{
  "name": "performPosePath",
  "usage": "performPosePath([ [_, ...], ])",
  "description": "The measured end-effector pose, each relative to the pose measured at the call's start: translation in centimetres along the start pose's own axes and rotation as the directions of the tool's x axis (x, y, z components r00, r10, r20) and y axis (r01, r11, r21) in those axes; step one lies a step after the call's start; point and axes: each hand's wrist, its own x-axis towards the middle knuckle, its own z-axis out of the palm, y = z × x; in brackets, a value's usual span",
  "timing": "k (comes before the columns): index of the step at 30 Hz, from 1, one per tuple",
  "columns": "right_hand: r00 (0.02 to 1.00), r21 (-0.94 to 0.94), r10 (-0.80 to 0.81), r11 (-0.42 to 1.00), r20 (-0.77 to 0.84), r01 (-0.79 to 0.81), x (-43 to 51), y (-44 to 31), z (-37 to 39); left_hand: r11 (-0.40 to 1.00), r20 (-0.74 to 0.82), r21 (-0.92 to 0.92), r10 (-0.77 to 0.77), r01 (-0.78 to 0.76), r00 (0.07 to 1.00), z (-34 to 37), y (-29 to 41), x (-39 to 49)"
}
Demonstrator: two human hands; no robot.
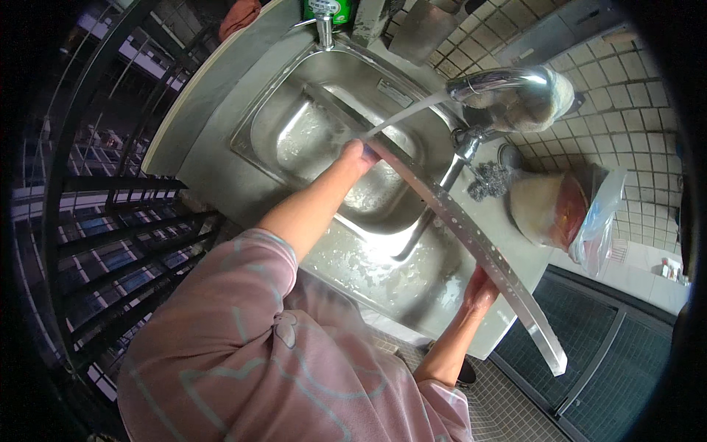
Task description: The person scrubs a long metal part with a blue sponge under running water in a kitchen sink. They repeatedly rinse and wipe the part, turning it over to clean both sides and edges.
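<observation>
A long, narrow metal panel [458, 221], wet with drops and suds, lies slantwise across the stainless steel sink [298, 143]. Its upper end is down in the basin and its lower end sticks out past the counter's right edge. My left hand [362, 157] grips it over the basin, where the stream of water [409, 113] from the faucet [497, 83] lands. Farther down, my right hand [481, 287] holds the panel near the counter's front edge, its fingers partly hidden under the metal.
Right of the sink are a steel wool scrubber [489, 180] and a container in a plastic bag [552, 210]. A soap dispenser pump [325, 33] stands at the basin's far corner. Metal railings [132, 232] run along the left; a sliding door [596, 342] is at lower right.
</observation>
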Motion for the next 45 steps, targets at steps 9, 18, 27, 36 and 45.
performPosePath([
  [9,0.999,-0.002,-0.025,1.0,-0.03,0.025,0.2,0.2,2.9,0.988,0.009,0.148,0.045,-0.046,0.999,0.0,0.0,-3.3],
  [18,0.91,0.588,0.274,0.808,-0.311,-0.042,-4.5,-0.2,3.6,0.969,-0.018,0.228,0.107,-0.1,0.994,1.8,-1.0,-1.6],
  [27,0.992,0.658,-0.08,0.743,-0.099,0.126,-5.3,-2.1,4.6,0.945,0.05,0.327,-0.01,-0.007,0.999,-0.1,0.0,-2.3],
  [36,0.973,0.364,-0.089,0.917,-0.211,0.163,-3.1,-4.2,3.9,0.675,-0.022,0.731,0.17,-0.1,0.985,-3.3,4.2,-4.0],
  [45,0.972,0.308,-0.07,0.941,-0.222,0.139,-2.6,-5.0,4.1,0.44,0.625,0.569,0.317,-0.695,0.713,4.1,4.5,-15.3],
])
